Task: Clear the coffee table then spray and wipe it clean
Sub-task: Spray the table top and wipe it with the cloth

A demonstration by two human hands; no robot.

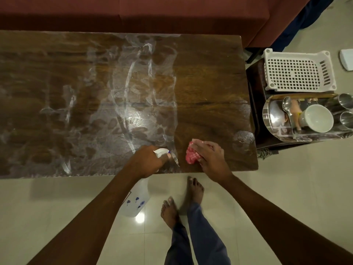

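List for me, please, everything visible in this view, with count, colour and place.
coffee table: one, dark brown, centre, white streaks across left and middle
spray bottle: one, white with blue marks, near edge, in left hand
cloth: one, red, on table under right hand
sofa: one, maroon, behind table
basket: one, white, right of table
tray: one, shiny, nearer than basket
bowl: one, white, on tray
spoon: one, steel, on tray
tumblers: two, steel, right edge
left hand: grips spray bottle
right hand: holds cloth
feet: two, bare, bottom centre
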